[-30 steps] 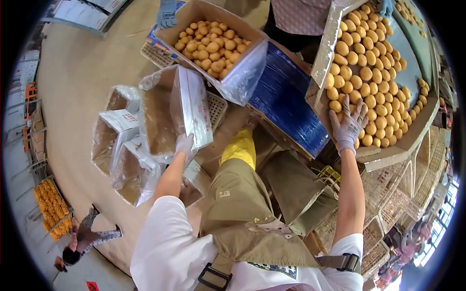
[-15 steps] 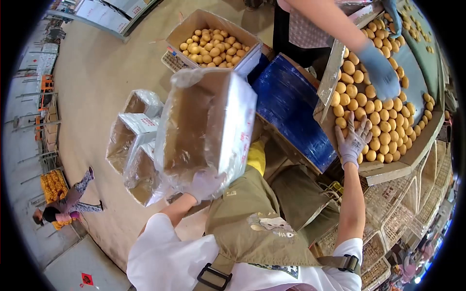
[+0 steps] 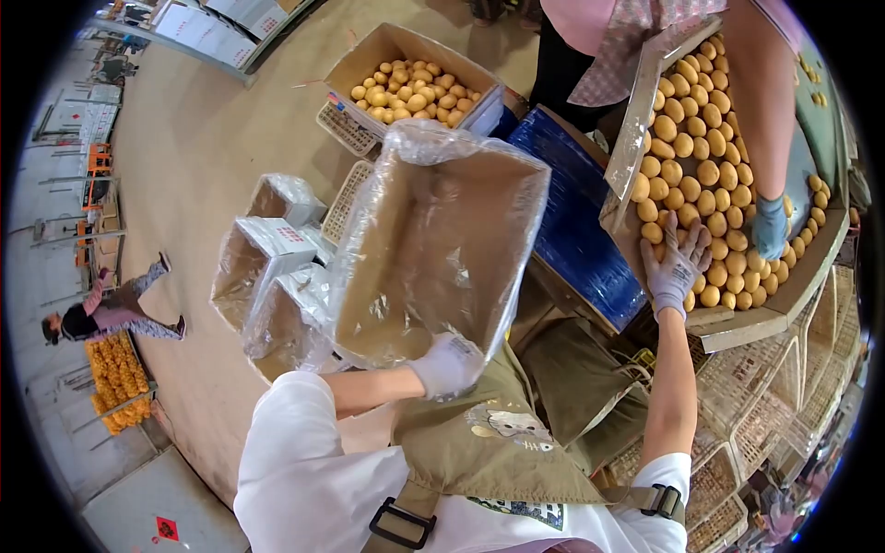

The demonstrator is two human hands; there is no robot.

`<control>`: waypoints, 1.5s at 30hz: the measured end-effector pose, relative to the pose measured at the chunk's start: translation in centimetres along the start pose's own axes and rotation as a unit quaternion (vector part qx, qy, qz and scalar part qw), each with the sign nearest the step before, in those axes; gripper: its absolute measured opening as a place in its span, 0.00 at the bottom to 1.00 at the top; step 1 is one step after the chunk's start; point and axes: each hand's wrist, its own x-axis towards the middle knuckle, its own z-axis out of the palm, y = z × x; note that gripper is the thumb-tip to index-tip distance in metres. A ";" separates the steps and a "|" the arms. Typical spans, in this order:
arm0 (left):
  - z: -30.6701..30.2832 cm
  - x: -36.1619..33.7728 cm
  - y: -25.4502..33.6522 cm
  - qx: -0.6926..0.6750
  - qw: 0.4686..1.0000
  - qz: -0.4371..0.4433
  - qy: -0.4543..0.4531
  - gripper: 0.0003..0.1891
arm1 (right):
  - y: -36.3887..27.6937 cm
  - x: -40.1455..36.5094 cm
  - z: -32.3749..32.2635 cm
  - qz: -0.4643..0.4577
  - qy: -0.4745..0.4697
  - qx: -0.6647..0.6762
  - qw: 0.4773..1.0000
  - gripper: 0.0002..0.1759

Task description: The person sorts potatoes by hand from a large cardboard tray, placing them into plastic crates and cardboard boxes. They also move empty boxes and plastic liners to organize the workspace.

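Observation:
A cardboard box [image 3: 396, 318] lined with clear plastic is tilted in front of me, its inside bare of fruit. My left hand [image 3: 450, 365], in a pale glove, grips the box's near wall with the fingers folded over the rim. My right hand [image 3: 675, 267], gloved too, lies with spread fingers on the round yellow-brown fruits [image 3: 707, 172] at the near left side of the sorting tray [image 3: 631, 152]. Beyond it, a co-worker's blue-gloved hand [image 3: 771, 229] reaches down among the same fruits.
A box [image 3: 369, 51] of similar fruits stands beyond mine. Several plastic-lined boxes [image 3: 247, 267] sit at left, beside a plastic crate [image 3: 346, 201]. A blue-covered surface [image 3: 581, 244] lies between box and tray. Stacked crates [image 3: 737, 392] are below the tray; a person [image 3: 120, 300] walks far left.
My left hand has swung the box to the right, tipping its opening more toward me. The co-worker's hand has moved down the tray. My right hand stays on the fruits.

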 end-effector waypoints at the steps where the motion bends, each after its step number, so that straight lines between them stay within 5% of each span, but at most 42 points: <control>1: -0.2 0.6 0.3 0.018 0.999 0.031 -0.003 0.13 | -0.1 0.0 -0.1 0.001 -0.005 -0.003 1.000 0.41; 13: 0.2 4.0 4.3 0.093 0.988 0.060 -0.109 0.08 | 0.3 -0.4 0.4 -0.012 0.017 0.009 1.000 0.42; 14: 2.2 4.0 3.9 0.092 0.992 0.082 -0.010 0.07 | 0.5 -0.1 1.0 -0.021 0.039 0.023 0.999 0.42; 15: 7.5 5.1 1.8 0.088 0.945 0.210 0.236 0.07 | 0.9 -0.3 2.3 -0.048 0.105 0.060 0.991 0.43; 16: 8.6 5.9 2.0 0.137 0.929 0.202 0.279 0.05 | 0.9 -0.2 2.6 -0.064 0.140 0.101 0.983 0.44; 18: 8.5 6.9 3.4 0.114 0.972 0.183 0.094 0.06 | 0.6 -0.2 3.0 -0.059 0.188 0.073 0.978 0.44; 21: 4.3 6.7 5.8 0.127 0.986 0.089 -0.064 0.08 | -0.6 -0.2 -2.6 0.015 -0.038 0.065 0.997 0.45; 26: 8.9 8.4 -0.6 0.074 0.989 0.110 0.072 0.08 | -0.5 -0.4 -2.9 0.017 -0.036 0.063 0.997 0.46; 27: 5.6 6.7 -1.5 0.038 0.993 0.094 0.052 0.10 | -0.7 -0.4 -3.2 0.019 -0.041 0.065 0.997 0.46; 30: 7.0 7.2 -6.5 -0.085 0.973 -0.100 0.187 0.16 | -0.7 -0.4 -3.9 0.022 -0.051 0.064 0.996 0.45; 34: 4.2 4.6 -9.1 0.066 0.988 0.029 0.140 0.15 | -0.8 -0.5 -3.5 0.015 -0.051 0.060 0.997 0.45; 35: 4.1 4.0 -9.1 0.134 0.982 0.083 0.102 0.17 | 0.3 -0.7 0.6 -0.028 0.098 0.067 0.993 0.44; 36: 3.5 3.6 -9.5 0.122 0.985 0.092 0.078 0.16 | 0.3 -0.8 1.1 -0.052 0.144 0.065 0.986 0.43; 38: 1.5 2.7 -10.1 0.117 0.981 0.142 0.062 0.13 | 0.2 -0.9 0.4 -0.051 0.122 0.107 0.986 0.42; 39: -0.7 2.4 -8.9 0.115 0.989 0.085 0.028 0.11 | 0.1 -0.9 0.0 -0.051 0.116 0.126 0.984 0.42; 40: 0.2 1.9 -10.8 0.111 0.972 0.177 0.107 0.09 | 0.4 -0.7 0.8 -0.052 0.138 0.138 0.979 0.42; 42: 1.2 1.2 -14.3 0.181 0.945 0.245 0.117 0.06 | 0.5 -0.7 0.7 -0.032 0.103 0.119 0.987 0.43; 45: -2.0 1.0 -15.9 0.225 0.954 0.192 0.055 0.05 | 0.9 -0.4 1.6 -0.021 0.088 0.119 0.989 0.44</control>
